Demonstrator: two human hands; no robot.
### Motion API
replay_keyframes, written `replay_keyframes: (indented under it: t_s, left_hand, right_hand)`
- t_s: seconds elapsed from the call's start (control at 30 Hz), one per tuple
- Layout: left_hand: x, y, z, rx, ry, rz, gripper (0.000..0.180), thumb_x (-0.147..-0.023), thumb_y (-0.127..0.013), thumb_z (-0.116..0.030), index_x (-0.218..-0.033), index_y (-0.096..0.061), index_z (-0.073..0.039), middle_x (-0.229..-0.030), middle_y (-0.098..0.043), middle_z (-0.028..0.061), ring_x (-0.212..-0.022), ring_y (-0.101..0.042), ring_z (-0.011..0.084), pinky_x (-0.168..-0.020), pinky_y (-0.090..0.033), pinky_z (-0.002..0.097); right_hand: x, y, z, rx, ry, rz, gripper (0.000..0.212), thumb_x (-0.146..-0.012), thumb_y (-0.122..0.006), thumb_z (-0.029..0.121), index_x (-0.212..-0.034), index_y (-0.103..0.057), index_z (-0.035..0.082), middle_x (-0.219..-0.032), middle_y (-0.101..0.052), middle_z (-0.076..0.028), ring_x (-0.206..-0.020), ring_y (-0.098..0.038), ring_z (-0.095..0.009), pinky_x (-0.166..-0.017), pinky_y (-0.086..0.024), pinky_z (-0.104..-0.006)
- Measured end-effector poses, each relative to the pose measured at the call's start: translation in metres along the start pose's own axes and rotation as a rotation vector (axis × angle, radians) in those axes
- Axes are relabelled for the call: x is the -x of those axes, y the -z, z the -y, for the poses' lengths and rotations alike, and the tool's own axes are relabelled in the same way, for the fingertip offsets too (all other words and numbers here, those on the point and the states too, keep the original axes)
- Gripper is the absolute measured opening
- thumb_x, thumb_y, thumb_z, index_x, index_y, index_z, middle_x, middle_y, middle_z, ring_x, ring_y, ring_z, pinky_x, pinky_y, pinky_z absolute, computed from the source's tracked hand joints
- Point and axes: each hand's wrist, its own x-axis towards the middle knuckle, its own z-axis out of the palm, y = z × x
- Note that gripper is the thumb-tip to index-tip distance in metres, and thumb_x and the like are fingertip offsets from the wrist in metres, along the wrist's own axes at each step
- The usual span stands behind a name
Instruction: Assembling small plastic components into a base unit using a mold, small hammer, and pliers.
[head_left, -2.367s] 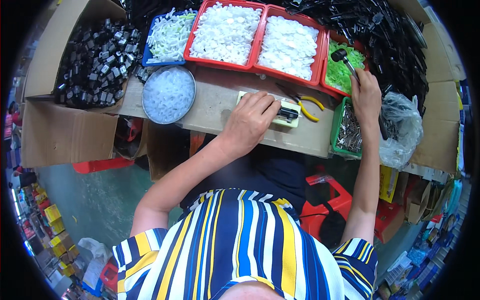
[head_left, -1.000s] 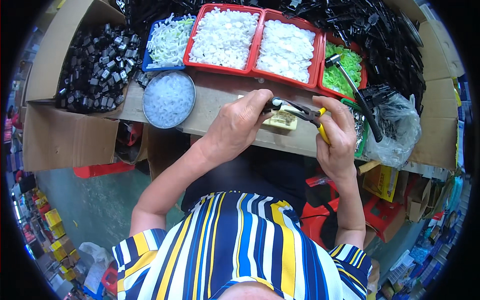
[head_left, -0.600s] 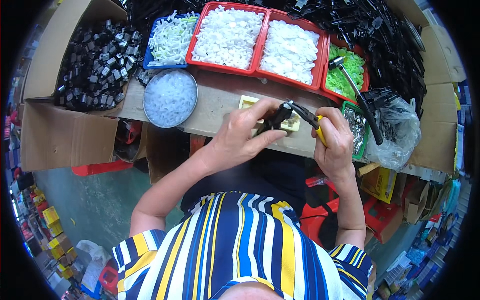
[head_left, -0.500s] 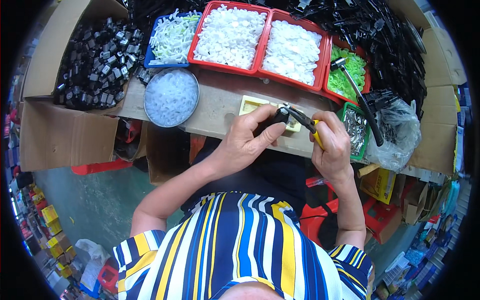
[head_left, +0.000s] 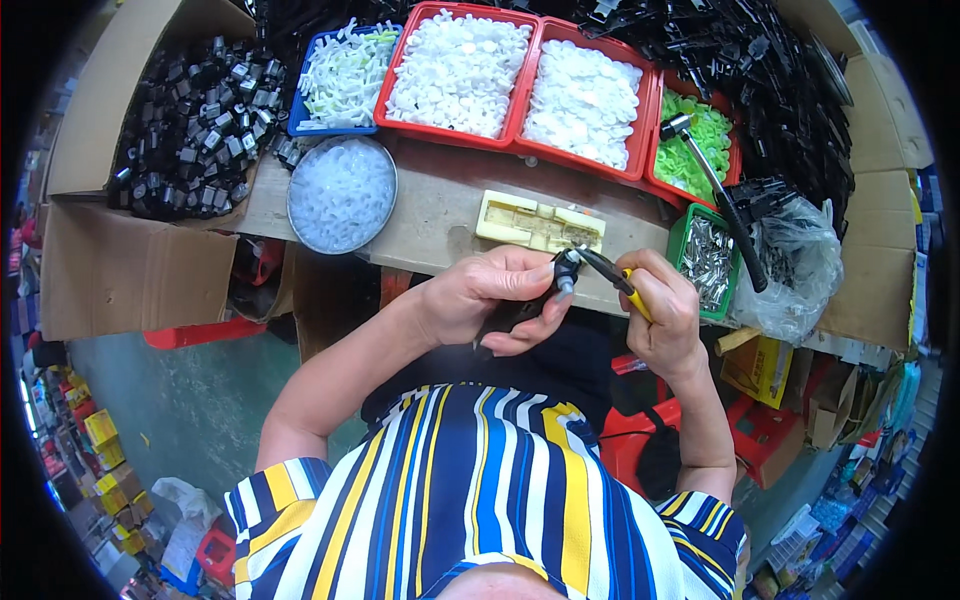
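My left hand [head_left: 500, 295] is wrapped round a black plastic part [head_left: 518, 312], holding it in front of my body just off the bench edge. At the part's upper end a small whitish piece [head_left: 566, 284] shows. In my right hand [head_left: 661, 308] is a pair of pliers [head_left: 606, 268] with yellow grips, their jaws touching the top of the black part. What the jaws pinch is too small to make out. Just beyond my hands a cream block with recesses [head_left: 540, 222] lies on the wooden bench [head_left: 430, 190].
Red trays [head_left: 521, 135] of white pieces stand at the back, beside a blue tray [head_left: 335, 128]. A round dish [head_left: 343, 194] sits left. Right are a green tray [head_left: 734, 268] of metal pieces, a hammer [head_left: 740, 225] and a plastic bag [head_left: 800, 290]. Cardboard boxes [head_left: 130, 270] flank the bench.
Both hands have come down toward my body, and the black part is turned differently in my left hand. The cream block now shows fully. The pliers remain at the part's end.
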Motion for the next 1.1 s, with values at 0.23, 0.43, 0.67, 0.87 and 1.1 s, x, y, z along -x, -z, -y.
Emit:
replay_keyframes:
  t_s: [0.23, 0.43, 0.67, 0.87, 1.1]
  left_hand:
    - [0.015, 0.001, 0.002, -0.066, 0.021, -0.129, 0.035, -0.1, -0.054, -0.035, -0.092, -0.053, 0.0, -0.068, -0.049, 0.0077, -0.047, -0.044, 0.0115, -0.042, -0.035, 0.024]
    - [0.09, 0.007, -0.008, -1.167, 0.499, -0.808, 0.036, -0.097, -0.057, -0.036, -0.089, -0.06, -0.001, -0.064, -0.056, 0.0091, -0.054, -0.056, 0.018, -0.053, -0.044, 0.0305]
    - [0.16, 0.018, 0.003, -1.243, 0.383, -1.043, 0.027, -0.095, -0.059, -0.027, -0.091, -0.062, 0.0, -0.068, -0.059, 0.0104, -0.057, -0.056, 0.0216, -0.058, -0.044, 0.032]
    - [0.096, 0.005, 0.001, -0.773, -0.339, -0.758, 0.019, -0.101, -0.053, -0.017, -0.102, -0.06, 0.001, -0.079, -0.059, 0.002, -0.066, -0.056, 0.0077, -0.063, -0.045, 0.0222]
    - [0.053, 0.006, 0.01, -0.878, -0.435, -0.521, 0.021, -0.099, -0.057, -0.015, -0.113, -0.059, 0.001, -0.09, -0.059, 0.0027, -0.08, -0.056, 0.0083, -0.074, -0.048, 0.0235]
  right_hand:
    - [-0.002, -0.005, -0.002, -0.067, -0.017, 0.029, 0.021, -0.064, -0.064, -0.01, -0.078, -0.052, -0.001, -0.09, -0.058, -0.015, -0.082, -0.06, -0.034, -0.069, -0.047, -0.0404]
    - [-0.003, -0.014, -0.045, 0.201, -0.171, -0.008, 0.017, -0.071, -0.063, -0.006, -0.087, -0.059, -0.004, -0.097, -0.057, -0.017, -0.09, -0.056, -0.036, -0.077, -0.047, -0.0419]
    - [-0.009, -0.025, -0.059, 0.335, -0.145, 0.032, 0.018, -0.07, -0.064, -0.003, -0.088, -0.063, -0.001, -0.097, -0.058, -0.014, -0.092, -0.056, -0.033, -0.077, -0.048, -0.0429]
    - [-0.014, -0.012, -0.012, 0.251, -0.076, -0.013, 0.026, -0.072, -0.058, -0.008, -0.098, -0.059, -0.002, -0.122, -0.058, -0.017, -0.113, -0.056, -0.037, -0.095, -0.042, -0.0457]
    - [-0.013, -0.021, 0.031, 0.198, -0.061, 0.14, 0.038, -0.066, -0.058, -0.01, -0.103, -0.057, 0.002, -0.146, -0.044, -0.016, -0.136, -0.041, -0.038, -0.106, -0.03, -0.0625]
